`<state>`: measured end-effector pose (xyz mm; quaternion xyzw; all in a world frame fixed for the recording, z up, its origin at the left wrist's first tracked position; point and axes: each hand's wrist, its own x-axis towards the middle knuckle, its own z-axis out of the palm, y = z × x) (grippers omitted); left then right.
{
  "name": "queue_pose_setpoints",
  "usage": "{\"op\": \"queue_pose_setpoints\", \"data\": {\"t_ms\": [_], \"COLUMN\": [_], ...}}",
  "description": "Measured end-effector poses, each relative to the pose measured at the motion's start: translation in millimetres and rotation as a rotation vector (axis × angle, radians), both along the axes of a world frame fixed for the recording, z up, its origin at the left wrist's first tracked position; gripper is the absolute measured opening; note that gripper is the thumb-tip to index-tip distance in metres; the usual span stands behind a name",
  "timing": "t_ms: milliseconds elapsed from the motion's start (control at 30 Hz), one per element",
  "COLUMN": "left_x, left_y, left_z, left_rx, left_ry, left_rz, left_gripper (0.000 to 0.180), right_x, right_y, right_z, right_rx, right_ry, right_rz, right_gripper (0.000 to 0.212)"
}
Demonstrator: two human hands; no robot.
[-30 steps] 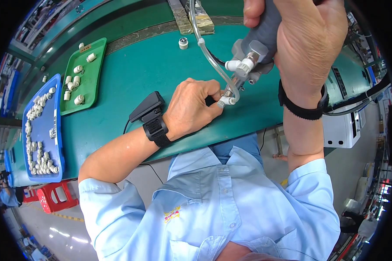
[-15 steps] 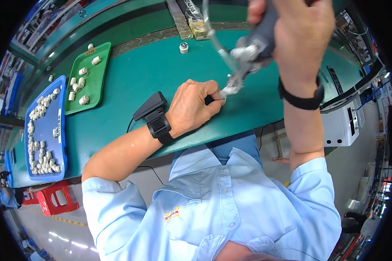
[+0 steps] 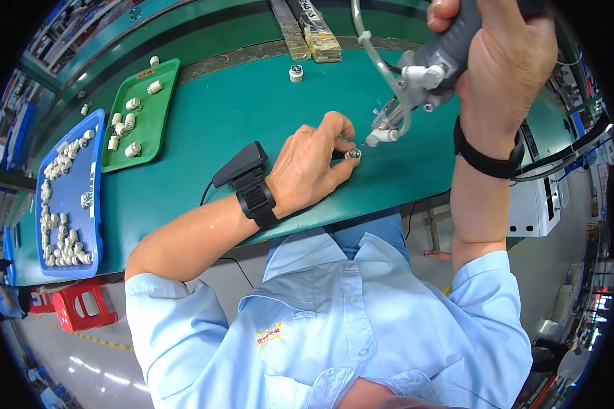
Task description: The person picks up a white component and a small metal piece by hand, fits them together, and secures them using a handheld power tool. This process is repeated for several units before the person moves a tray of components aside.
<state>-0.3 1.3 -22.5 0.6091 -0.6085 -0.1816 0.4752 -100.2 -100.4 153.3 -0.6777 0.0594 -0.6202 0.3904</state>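
Far left, the blue rectangular plastic tray (image 3: pixel 77 204) carries a crowd of small white cylindrical parts (image 3: pixel 67 255); beside it, the green rectangular plastic tray (image 3: pixel 147 114) holds a few more. On the smooth green worktop (image 3: pixel 228 102), a white cylinder with a dark top (image 3: pixel 296 75) stands alone. Here's my left hand (image 3: pixel 310 162), pinching a small round metal-topped part (image 3: pixel 353 154), its top exposed. Just right, apart from it, is the tip of the grey handheld tool with clear tubing (image 3: pixel 445 58), my right hand (image 3: pixel 508 78) wrapped round its body. Doing this well, I judge, wants a steady pinch, clear fingertips, and a squared-up tip.
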Motion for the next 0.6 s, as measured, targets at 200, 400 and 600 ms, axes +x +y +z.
{"op": "queue_pose_setpoints", "data": {"t_ms": [200,400,600], "left_x": [-2.0,-3.2,-2.9], "left_y": [1.6,3.6,2.2], "left_z": [12.6,19.0,13.9], "left_rx": [0.016,0.102,0.034], "left_ry": [-0.061,-0.047,-0.059], "left_rz": [-0.006,0.007,0.008], "left_gripper": [0.039,0.04,0.039], "right_x": [5.1,7.0,5.3], "right_y": [6.3,8.9,8.2], "right_z": [-8.7,-11.4,-13.0], "right_rx": [0.071,0.084,0.074], "right_ry": [0.025,-0.023,0.011], "right_rz": [0.051,0.114,0.104], "right_gripper": [0.022,0.024,0.025]}}
